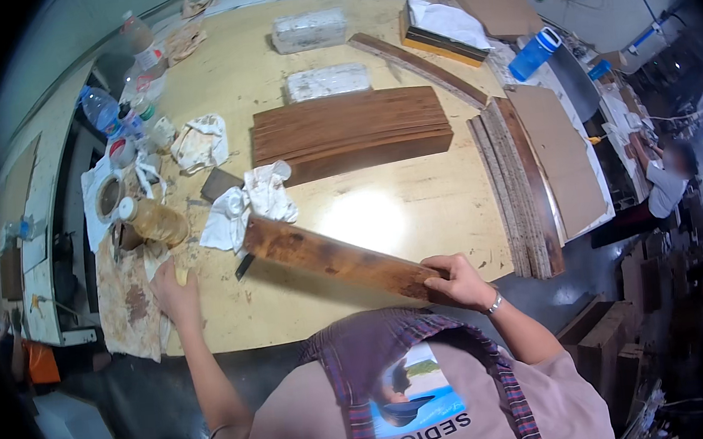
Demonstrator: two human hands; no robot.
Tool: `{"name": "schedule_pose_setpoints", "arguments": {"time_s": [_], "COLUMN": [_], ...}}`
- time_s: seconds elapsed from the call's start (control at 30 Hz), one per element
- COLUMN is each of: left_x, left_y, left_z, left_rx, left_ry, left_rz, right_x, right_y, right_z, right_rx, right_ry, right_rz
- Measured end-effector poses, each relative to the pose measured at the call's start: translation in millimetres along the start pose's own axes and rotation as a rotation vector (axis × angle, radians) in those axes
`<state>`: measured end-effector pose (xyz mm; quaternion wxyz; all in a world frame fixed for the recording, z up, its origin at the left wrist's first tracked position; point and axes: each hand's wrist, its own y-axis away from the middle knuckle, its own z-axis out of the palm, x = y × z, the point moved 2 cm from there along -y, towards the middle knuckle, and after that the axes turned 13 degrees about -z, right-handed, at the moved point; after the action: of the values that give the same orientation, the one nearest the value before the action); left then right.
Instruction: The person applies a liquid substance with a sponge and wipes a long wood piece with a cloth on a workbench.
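The board (334,256) slants over the table (231,326) before you, its right end gripped in your right hand (461,283). Your left hand (176,297) grasps a yellow pad (182,274) beside the stained cloth (129,302). White rags (266,195) lie by the board's left end, planks (347,124) beyond.

The yellowish table (230,71) before me, a stack of brown boards (351,123) that lay mid-table, two whitish blocks (310,31) farther off, stained rags (201,142) left, speckled boards (506,193) right.
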<state>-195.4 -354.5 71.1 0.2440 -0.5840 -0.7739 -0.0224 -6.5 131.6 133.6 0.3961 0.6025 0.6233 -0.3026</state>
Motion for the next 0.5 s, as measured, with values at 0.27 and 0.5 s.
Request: {"name": "schedule_pose_setpoints", "arguments": {"time_s": [0.27, 0.5], "left_x": [139, 102], "left_y": [5, -32], "left_z": [-49, 55], "left_rx": [-0.388, -0.551], "left_ry": [0.488, 0.697], "left_rz": [0.448, 0.981], "right_x": [-13, 14], "right_y": [-4, 16], "right_z": [3, -15], "right_rx": [-0.098, -0.035], "right_ry": [0.152, 0.103], "right_rz": [-0.055, -0.148]}}
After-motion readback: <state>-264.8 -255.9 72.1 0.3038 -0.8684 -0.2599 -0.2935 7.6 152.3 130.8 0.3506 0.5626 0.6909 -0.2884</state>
